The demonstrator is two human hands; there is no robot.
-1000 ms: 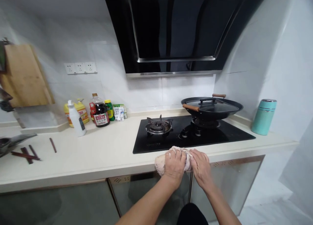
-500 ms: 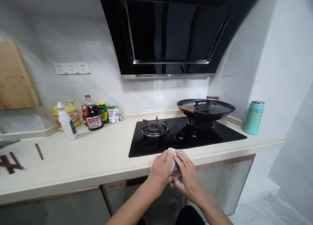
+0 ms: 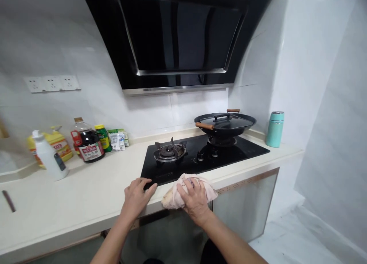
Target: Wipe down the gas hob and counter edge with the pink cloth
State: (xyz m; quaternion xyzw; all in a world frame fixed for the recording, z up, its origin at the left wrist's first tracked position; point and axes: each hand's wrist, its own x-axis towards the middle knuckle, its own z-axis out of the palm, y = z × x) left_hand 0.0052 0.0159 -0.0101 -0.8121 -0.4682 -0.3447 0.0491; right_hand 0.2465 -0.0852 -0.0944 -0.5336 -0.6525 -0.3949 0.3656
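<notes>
My right hand (image 3: pixel 195 199) presses a pale pink cloth (image 3: pixel 208 185) against the counter's front edge, its fingers curled over the fabric. Bunched up, the cloth hangs a little over the edge. To its left, my left hand (image 3: pixel 137 197) rests by the front left corner of the black gas hob (image 3: pixel 183 168). That hand holds nothing, and its fingers are apart with the tips on the hob's corner. Behind the hands is the bare left burner (image 3: pixel 170 152). On the right burner sits a lidded black wok (image 3: pixel 226 131) with wooden handles.
A white spray bottle (image 3: pixel 51 157), a yellow jug (image 3: pixel 61 143), a dark sauce bottle (image 3: pixel 90 145) and a green bottle (image 3: pixel 103 138) stand at the left. A turquoise flask (image 3: pixel 275 130) stands right of the hob. A black range hood (image 3: pixel 180 38) overhangs it.
Both hands were together on the cloth. My left hand has let go and moved left to the hob's corner; the cloth is now spread wider under my right hand. The view has turned right.
</notes>
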